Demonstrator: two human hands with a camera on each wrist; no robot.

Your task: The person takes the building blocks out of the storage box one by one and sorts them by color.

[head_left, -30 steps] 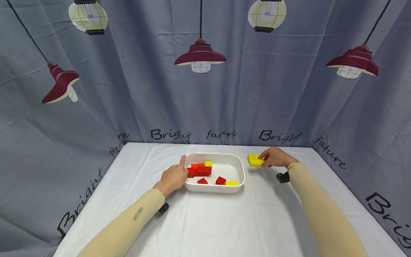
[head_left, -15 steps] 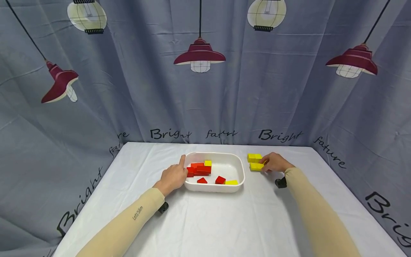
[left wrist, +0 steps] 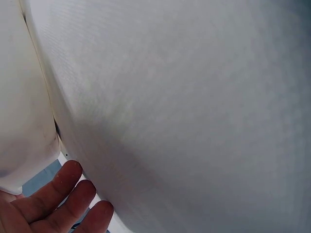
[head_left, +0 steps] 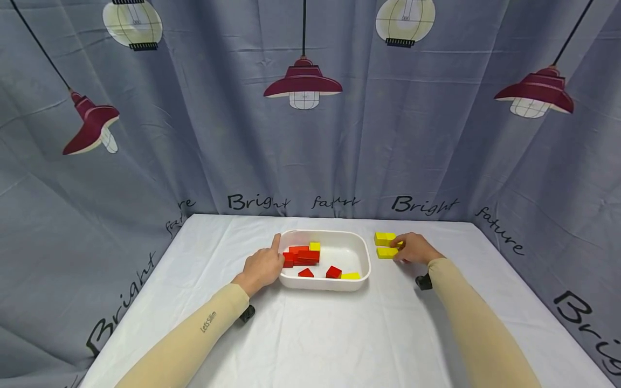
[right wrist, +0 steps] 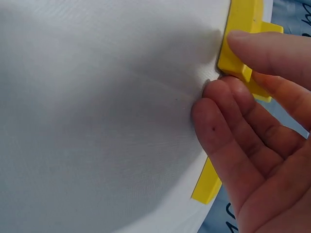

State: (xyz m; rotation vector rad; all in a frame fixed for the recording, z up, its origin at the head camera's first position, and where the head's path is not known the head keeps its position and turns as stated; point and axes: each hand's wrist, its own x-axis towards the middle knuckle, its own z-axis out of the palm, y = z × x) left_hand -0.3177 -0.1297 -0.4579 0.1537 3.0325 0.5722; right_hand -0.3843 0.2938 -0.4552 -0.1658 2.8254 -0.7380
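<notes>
My left hand [head_left: 261,268] lies at the left end of a white tray [head_left: 324,286], index finger straight along the outside of the rim and thumb over it. In the left wrist view the other fingers [left wrist: 68,194] are loosely bent beside the tray wall [left wrist: 26,97]. My right hand [head_left: 414,249] pinches a yellow block [head_left: 386,253] to the right of the tray, thumb on its near side. Just behind stands another yellow block [head_left: 385,237], a narrow gap between them. Another yellow piece [right wrist: 206,183] shows past my fingers in the right wrist view.
Several red blocks [head_left: 306,256] are heaped in the tray's left half, beside a small yellow block [head_left: 315,247]. Near its front wall lie a red block [head_left: 333,272] and a flat yellow one [head_left: 351,276]. A grey curtain [head_left: 310,156] hangs behind the white-covered table [head_left: 330,334].
My right hand has moved slightly toward me with the near yellow block, which now stands apart from the one behind. The left hand and tray have stayed put.
</notes>
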